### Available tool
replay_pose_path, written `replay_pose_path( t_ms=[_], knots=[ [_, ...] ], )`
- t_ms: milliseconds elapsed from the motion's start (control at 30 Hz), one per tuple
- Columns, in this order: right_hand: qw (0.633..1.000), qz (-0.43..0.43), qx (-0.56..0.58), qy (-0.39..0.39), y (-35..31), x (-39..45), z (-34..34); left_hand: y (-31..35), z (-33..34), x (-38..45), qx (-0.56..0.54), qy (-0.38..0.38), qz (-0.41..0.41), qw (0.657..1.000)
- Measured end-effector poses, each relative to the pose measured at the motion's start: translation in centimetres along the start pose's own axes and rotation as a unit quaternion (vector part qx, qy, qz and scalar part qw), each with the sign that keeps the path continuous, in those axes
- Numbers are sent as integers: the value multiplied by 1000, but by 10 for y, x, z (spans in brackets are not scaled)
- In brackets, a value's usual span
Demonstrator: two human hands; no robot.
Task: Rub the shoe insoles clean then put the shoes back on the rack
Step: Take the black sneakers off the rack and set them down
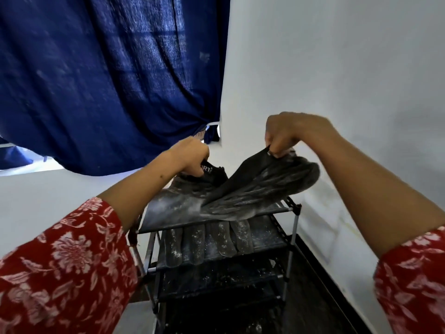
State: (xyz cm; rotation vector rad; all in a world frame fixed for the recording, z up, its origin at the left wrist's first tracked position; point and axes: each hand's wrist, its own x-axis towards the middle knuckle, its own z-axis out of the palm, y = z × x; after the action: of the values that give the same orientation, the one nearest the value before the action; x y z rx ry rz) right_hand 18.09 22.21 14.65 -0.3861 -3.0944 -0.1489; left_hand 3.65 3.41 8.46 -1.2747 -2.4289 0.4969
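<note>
**Ana:** Gripping a shoe in each hand above the rack's top shelf! The left hand (pixel 192 156) has its fingers curled round the collar of the black shoe on the left (pixel 212 174), right by the white lettering on the heel tab.

**Ben:** And the right hand (pixel 286 136) pinches the heel edge of the second black shoe (pixel 265 189), fingertips closed on the fabric. That shoe is tilted, heel high, toe dipping toward the front edge of the top shelf (pixel 168 213).

**Ana:** The toes cross near the shelf's middle. Whether they touch it, I can't tell; there's blur. Grey, dusty streaks run along the second shoe's side.

**Ben:** One tier down, look: four dark insoles (pixel 207 244) lying side by side on the second shelf, speckled white, their ends reaching its front edge.

**Ana:** The shoe rack (pixel 292 239) itself has metal tubes, black joints and dark fabric shelves. The lower tiers show white specks too.

**Ben:** It stands against the white wall (pixel 337 68), its right rear corner close to it, on a dark floor.

**Ana:** A deep blue curtain (pixel 108 80) hangs upper left, gathered just beyond the left hand.

**Ben:** Both forearms come in from red floral sleeves (pixel 67 268) at the lower corners.
</note>
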Motion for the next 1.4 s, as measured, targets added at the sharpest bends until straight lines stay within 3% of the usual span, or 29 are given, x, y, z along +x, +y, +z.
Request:
replay_pose_path(
  t_ms=[200, 433, 733, 867, 1133, 1400],
  knots=[
    [998, 40, -36, -35, 10, -64, -10, 54, -37, -45, -93, -30, 1, 995],
    [992, 69, -29, -98, 19, -112, 76, 170, -16, -71, -212, -82, 52, 972],
    [969, 60, -43, -235, 52, -101, 252, 315, 116, -55, -354, -200, 81, 910],
    [956, 63, -57, -282, 72, -92, 334, 372, 176, -45, -343, -227, 65, 909],
    [956, 76, -32, -283, 111, -91, 483, 468, 269, -34, -394, -289, -21, 872],
    [958, 75, -94, -261, 127, -117, 610, 533, 333, -17, -399, -304, -18, 865]
  ],
)
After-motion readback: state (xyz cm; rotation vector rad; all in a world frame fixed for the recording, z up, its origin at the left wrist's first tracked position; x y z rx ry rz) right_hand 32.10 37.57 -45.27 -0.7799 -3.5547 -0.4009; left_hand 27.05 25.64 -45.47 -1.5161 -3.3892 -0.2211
